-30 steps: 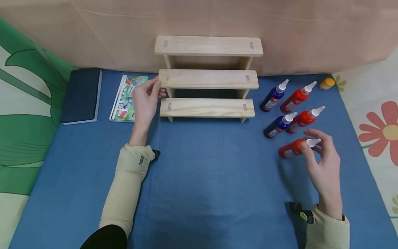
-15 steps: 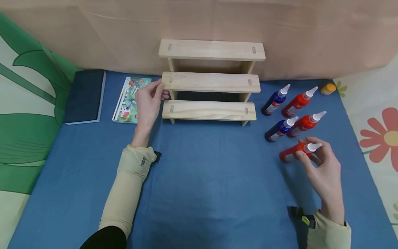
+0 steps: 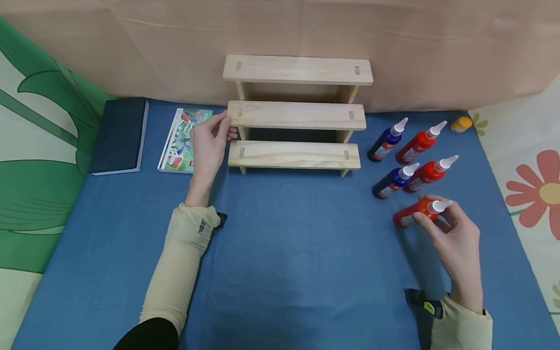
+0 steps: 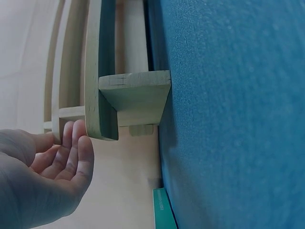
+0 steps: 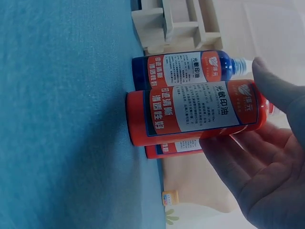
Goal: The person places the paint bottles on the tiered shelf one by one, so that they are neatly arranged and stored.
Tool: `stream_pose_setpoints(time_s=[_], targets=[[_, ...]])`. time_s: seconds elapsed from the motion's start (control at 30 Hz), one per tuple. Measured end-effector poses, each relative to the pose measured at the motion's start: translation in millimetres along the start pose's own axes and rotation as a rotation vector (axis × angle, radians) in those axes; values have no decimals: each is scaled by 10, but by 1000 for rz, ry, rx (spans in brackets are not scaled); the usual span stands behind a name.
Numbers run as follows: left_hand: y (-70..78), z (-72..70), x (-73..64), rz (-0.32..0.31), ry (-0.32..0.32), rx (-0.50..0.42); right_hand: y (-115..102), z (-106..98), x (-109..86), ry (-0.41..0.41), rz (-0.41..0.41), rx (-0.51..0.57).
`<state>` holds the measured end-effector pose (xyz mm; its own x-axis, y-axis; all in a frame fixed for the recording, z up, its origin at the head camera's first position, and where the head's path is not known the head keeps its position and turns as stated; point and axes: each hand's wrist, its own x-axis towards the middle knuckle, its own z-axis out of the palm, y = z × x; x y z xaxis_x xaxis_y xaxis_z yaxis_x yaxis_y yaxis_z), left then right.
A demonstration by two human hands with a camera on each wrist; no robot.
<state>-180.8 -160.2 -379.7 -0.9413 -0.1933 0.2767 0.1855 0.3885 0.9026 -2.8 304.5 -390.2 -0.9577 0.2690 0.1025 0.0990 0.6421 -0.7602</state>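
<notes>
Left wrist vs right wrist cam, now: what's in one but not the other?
Left wrist only: left hand pinching the end of the middle step of the wooden rack; a green edge, likely a book's.

Right wrist only: right hand holding a red stamp-ink bottle; beyond it a blue bottle, second red bottle, small orange jar.

Both: wooden rack, blue tablecloth, beige backdrop.

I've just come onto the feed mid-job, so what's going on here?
A person has both hands busy at a blue-covered table. The right-hand grip holds the nearest red bottle, upright, by its upper part. The left-hand grip pinches the wooden shelf at its middle tier's left end. Four other bottles, two blue and two red, stand beyond the held one.
</notes>
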Motion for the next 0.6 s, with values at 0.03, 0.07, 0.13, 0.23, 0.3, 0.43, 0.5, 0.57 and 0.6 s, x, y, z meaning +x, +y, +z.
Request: stream_pose_setpoints(time_s=[0.03,0.07,0.13,0.23,0.3,0.43,0.5,0.57,0.6], targets=[[3,-1,-1,0,0,0,3,-1,3,-1,0,0],[5,-1,0,0,1,-1,1,-1,4,-1,-3,1],[5,-2,-5,-3,0,1,3,4,2,0,-2,3],[-4,-1,-8,-3,-3,3,11,14,-3,9,7,11],[-8,-4,-6,2,-1,2,2,21,-3,15,12,11],[-17,-5,8,4,5,2,-17,32,3,28,11,19],[-18,-1,12,-3,4,2,-21,34,3,36,13,25],[-15,6,13,-11,0,3,-27,36,-4,45,15,29],[-15,9,13,-12,-3,4,-31,38,-9,50,17,28]])
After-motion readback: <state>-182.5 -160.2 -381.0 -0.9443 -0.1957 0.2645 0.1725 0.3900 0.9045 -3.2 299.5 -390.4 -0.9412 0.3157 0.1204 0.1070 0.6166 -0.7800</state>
